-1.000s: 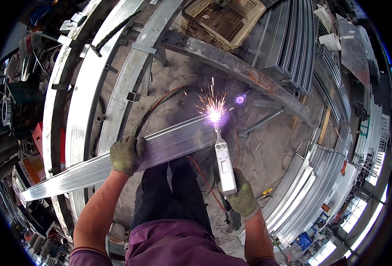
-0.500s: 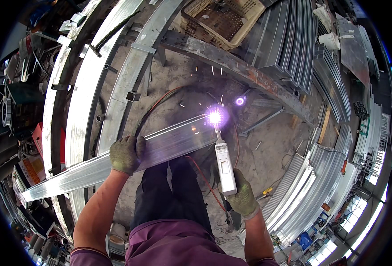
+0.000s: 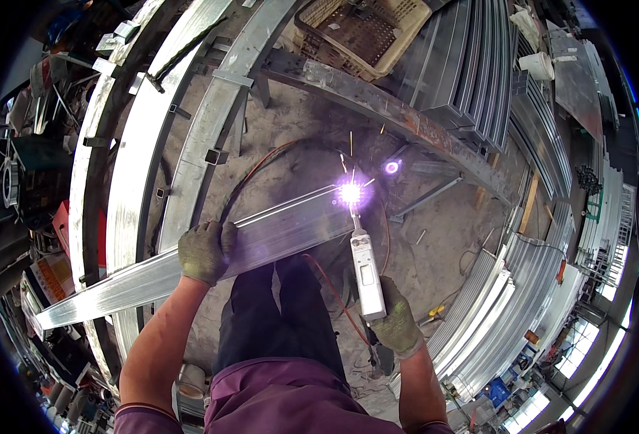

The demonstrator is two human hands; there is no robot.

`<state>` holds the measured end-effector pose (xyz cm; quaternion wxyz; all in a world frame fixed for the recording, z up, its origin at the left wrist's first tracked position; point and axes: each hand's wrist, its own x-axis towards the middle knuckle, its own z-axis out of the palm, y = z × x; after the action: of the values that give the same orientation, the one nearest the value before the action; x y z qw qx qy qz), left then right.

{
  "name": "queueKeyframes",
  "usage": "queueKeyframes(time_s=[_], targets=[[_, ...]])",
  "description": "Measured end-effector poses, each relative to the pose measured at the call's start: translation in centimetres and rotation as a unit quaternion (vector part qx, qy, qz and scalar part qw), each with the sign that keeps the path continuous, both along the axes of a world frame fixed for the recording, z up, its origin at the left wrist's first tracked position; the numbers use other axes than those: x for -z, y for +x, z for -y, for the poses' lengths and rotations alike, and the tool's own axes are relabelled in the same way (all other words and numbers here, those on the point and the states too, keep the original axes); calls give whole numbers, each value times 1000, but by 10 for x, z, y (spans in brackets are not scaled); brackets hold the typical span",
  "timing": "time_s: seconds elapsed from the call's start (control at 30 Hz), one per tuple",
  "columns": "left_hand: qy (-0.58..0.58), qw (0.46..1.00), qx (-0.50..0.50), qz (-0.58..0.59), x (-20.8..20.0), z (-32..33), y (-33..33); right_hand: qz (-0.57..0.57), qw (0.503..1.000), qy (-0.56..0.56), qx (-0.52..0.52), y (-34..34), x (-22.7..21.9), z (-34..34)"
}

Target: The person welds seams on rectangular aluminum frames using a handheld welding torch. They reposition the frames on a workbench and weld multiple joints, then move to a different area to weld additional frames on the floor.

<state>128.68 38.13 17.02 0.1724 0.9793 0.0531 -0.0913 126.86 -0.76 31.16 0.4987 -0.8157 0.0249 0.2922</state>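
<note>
A long silvery metal profile (image 3: 283, 231) lies slantwise across in front of my legs, its left part resting over the metal beams. My left hand (image 3: 202, 253), in a green work glove, is closed round it near its middle. In my right hand (image 3: 397, 325), also gloved, is a white handheld welding gun (image 3: 367, 275), pointing away from me. Its thin nozzle (image 3: 356, 218) reaches the profile's right end, where a bright violet-white glare with sparks (image 3: 350, 192) hides the exact contact spot. The fingers under the gun are partly hidden.
Long metal beams (image 3: 135, 188) run along the left. A rusty crossbar (image 3: 392, 116) spans the far side, with a beige plastic crate (image 3: 374, 65) beyond it. Stacked metal profiles (image 3: 507, 318) lie at the right. A red hose (image 3: 334, 293) trails over the floor near my legs.
Both hands, the gun and the profile stay almost where they were. The sparks fly in a different pattern, now mostly upward from the glare.
</note>
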Motion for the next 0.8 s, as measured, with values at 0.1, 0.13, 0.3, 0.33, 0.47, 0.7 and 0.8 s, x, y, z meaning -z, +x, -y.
queueKeyframes(time_s=[0.1, 0.13, 0.3, 0.33, 0.47, 0.7, 0.8], targets=[[-4, 1000, -3, -1, -2, 1, 0, -5, 1000, 0, 2, -1, 0, 0], [-4, 1000, -3, -1, -1, 1, 0, -5, 1000, 3, 2, -2, 0, 1], [-2, 1000, 0, 10, 2, 0, -1, 9, 1000, -9, -3, -4, 1, 2], [-2, 1000, 1, 13, 2, 0, -1, 12, 1000, -9, -2, -4, 0, 2], [1, 1000, 2, 19, 3, 0, -1, 5, 1000, -4, 5, -3, -1, 2], [0, 1000, -1, 21, 0, 2, 0, 8, 999, 24, 41, -1, -7, -7], [0, 1000, 3, 20, 0, 1, 0, -2, 1000, 16, 20, -5, -3, 0]])
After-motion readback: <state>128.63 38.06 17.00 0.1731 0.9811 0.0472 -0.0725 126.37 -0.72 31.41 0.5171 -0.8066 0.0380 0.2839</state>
